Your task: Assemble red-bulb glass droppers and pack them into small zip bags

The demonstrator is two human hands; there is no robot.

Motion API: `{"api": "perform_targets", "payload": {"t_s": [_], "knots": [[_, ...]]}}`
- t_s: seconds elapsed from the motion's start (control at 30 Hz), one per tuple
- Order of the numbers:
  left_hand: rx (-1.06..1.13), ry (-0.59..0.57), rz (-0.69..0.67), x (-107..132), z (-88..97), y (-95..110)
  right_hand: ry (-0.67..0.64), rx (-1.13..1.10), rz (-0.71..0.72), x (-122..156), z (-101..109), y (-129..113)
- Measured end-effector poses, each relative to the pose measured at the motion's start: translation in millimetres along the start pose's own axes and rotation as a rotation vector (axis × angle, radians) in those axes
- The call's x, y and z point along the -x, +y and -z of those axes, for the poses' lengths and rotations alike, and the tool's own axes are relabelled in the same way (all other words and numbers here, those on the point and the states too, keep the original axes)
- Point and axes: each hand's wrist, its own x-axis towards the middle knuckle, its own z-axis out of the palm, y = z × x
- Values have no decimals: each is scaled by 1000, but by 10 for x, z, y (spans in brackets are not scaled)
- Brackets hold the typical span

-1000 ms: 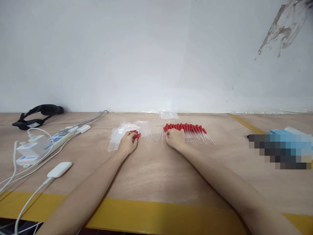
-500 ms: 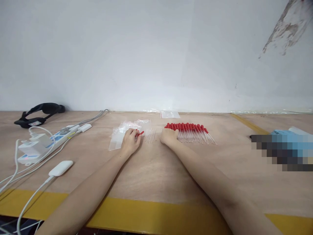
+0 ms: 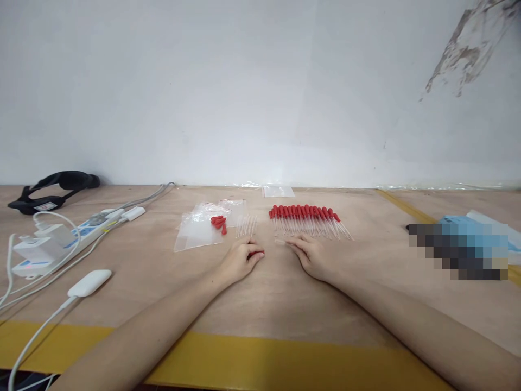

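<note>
My left hand (image 3: pixel 239 259) rests on the wooden table (image 3: pixel 260 293) with its fingers closed on a small red rubber bulb (image 3: pixel 257 253). Facing it, my right hand (image 3: pixel 312 255) pinches a thin clear glass tube (image 3: pixel 280 241) that points toward the bulb. Bulb and tube tip are a small gap apart. Behind the hands lies a row of several droppers with red bulbs (image 3: pixel 305 216). To its left are loose glass tubes (image 3: pixel 246 225) and a few loose red bulbs (image 3: pixel 218 221) on a clear plastic bag (image 3: pixel 193 231).
A power strip with plugs and white cables (image 3: pixel 52 241) and a white adapter (image 3: pixel 88 282) lie at the left, with a black strap (image 3: pixel 52 187) by the wall. A small clear bag (image 3: pixel 279 191) lies at the back. Blue material (image 3: pixel 476 231) sits at the right. Yellow tape (image 3: pixel 260 358) marks the near edge.
Both hands have drawn back toward me from the piles and come together. The left one brought a red bulb, the right one a glass tube.
</note>
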Motion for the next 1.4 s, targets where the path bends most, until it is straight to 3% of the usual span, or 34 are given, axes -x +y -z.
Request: {"api": "perform_targets", "payload": {"t_s": [0.27,0.73,0.9,1.07,1.4], "knots": [[150,63,47,2,8,63,34,-37,-13,-4,-66,-166],[542,-15,203,5,-78,57,-57,45,76,1,-81,-174],[466,-73,180,24,-50,90,-143,152,92,-33,3,-181],[284,-50,142,38,-20,126,-115,220,123,-47,-21,-206],[206,-60,56,51,-34,123,-146,211,150,-71,-82,-220]]}}
